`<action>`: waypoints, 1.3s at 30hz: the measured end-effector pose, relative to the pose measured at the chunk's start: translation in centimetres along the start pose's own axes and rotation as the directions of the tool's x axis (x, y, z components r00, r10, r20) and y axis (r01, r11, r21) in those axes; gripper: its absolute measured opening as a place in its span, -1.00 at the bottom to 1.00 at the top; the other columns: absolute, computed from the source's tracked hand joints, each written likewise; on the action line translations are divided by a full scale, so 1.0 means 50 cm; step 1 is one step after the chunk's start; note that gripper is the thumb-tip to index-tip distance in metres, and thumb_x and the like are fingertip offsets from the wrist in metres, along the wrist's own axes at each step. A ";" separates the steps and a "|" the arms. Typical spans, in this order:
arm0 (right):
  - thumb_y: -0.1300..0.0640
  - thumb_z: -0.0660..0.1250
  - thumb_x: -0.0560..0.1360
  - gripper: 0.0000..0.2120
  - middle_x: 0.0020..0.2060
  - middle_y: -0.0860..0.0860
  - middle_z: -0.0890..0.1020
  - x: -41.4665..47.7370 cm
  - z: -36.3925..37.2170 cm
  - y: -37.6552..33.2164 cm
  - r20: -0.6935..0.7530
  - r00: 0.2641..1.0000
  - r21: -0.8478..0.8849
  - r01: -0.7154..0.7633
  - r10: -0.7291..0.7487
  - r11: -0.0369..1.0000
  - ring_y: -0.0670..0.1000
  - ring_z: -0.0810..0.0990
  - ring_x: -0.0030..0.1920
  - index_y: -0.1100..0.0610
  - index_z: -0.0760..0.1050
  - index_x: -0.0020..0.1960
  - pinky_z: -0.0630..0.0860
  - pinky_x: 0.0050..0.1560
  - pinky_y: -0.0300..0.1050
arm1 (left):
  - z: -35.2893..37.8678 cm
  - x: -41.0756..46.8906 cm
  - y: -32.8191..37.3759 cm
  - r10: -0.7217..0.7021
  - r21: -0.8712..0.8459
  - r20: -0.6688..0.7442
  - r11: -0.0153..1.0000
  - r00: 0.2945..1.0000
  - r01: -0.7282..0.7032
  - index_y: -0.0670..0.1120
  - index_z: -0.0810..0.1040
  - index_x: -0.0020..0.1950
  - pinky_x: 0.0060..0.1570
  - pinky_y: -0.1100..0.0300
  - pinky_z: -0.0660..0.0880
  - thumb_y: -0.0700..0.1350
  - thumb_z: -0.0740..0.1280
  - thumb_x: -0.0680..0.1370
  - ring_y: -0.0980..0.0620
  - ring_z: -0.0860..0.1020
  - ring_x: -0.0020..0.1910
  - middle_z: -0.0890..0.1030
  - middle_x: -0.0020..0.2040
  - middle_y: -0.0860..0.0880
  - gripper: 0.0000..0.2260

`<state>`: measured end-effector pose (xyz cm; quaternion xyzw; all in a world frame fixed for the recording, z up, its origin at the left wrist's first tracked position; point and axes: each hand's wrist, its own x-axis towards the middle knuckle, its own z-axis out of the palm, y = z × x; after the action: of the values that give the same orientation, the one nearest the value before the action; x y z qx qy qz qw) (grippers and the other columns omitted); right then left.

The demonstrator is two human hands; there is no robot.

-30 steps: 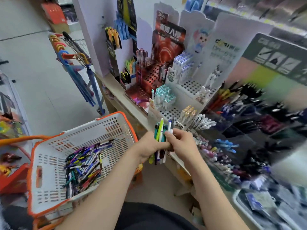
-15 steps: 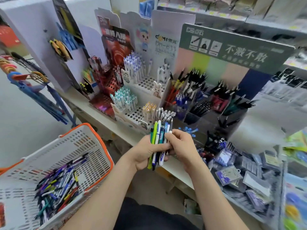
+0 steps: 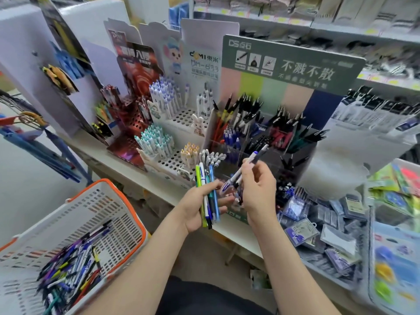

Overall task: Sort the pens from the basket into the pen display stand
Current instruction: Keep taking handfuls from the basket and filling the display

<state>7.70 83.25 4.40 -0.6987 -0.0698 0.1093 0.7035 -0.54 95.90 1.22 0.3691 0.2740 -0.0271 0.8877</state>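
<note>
My left hand (image 3: 196, 206) grips a bunch of pens (image 3: 208, 194) upright, among them yellow-green, white and blue ones. My right hand (image 3: 258, 189) pinches two pens (image 3: 244, 170), a white-and-blue one and a dark one, slanted up to the right just beside the bunch. Both hands hover in front of the pen display stand (image 3: 268, 137), a dark stand with compartments full of black, red and blue pens under a green sign. The white basket with an orange rim (image 3: 127, 214) sits at lower left with several loose pens (image 3: 72, 267) inside.
White and red perforated pen stands (image 3: 172, 123) fill the shelf left of the dark stand. Packets in clear wrap (image 3: 322, 228) lie in a pile at right. The shelf edge (image 3: 127, 169) runs diagonally below the stands. Coloured goods hang on a rack (image 3: 31, 123) at far left.
My right hand has pulled two pens out of the bunch and lifted them to the right. The view has swung right, so the basket sits lower left and the dark stand is central.
</note>
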 end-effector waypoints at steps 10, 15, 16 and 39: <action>0.35 0.30 0.69 -0.84 0.00 0.08 0.64 -0.024 -0.027 0.026 0.309 0.894 -0.140 0.381 -0.326 0.914 0.12 0.74 -0.12 0.12 0.56 0.14 0.69 -0.15 0.01 | 0.028 0.038 0.005 -0.019 -0.220 -0.021 0.975 1.000 0.014 -0.17 0.69 0.06 -0.42 0.24 0.55 0.04 0.33 0.70 0.08 0.53 -0.40 0.57 -0.18 -0.05 -0.71; 0.32 0.29 0.68 -0.70 0.01 -0.05 0.68 -0.012 -0.053 0.035 0.543 0.805 -0.293 0.450 -0.241 0.844 0.01 0.70 0.03 0.05 0.63 0.30 0.67 0.11 0.02 | 0.016 0.055 0.009 0.014 -0.160 -0.113 0.987 0.994 -0.032 -0.15 0.66 0.07 -0.28 0.15 0.62 0.00 0.40 0.65 -0.04 0.63 -0.21 0.65 -0.02 -0.14 -0.79; 0.31 0.28 0.69 -0.70 -0.03 -0.06 0.71 -0.008 -0.057 0.031 0.545 0.821 -0.307 0.387 -0.173 0.869 -0.05 0.71 -0.01 0.04 0.64 0.29 0.66 0.09 0.00 | 0.015 0.056 0.011 0.039 -0.136 -0.141 0.989 0.989 -0.058 -0.17 0.66 0.08 -0.30 0.11 0.64 -0.03 0.38 0.67 -0.06 0.67 -0.21 0.67 -0.01 -0.16 -0.80; 0.10 0.49 0.51 -0.86 -0.07 -0.01 0.55 -0.014 -0.039 0.016 0.229 0.968 -0.376 0.189 -0.106 0.907 -0.15 0.57 -0.20 -0.08 0.59 0.02 0.48 -0.14 -0.30 | -0.005 -0.007 -0.025 -0.077 -0.019 0.131 0.997 0.988 0.080 -0.28 0.65 0.26 0.05 -0.02 0.66 -0.03 0.40 0.67 -0.08 0.68 -0.04 0.66 0.05 -0.20 -0.67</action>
<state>7.45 81.18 3.61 -0.8040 -0.2150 0.1100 0.5434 -1.24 95.08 0.44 0.3446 0.2300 -0.0829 0.9064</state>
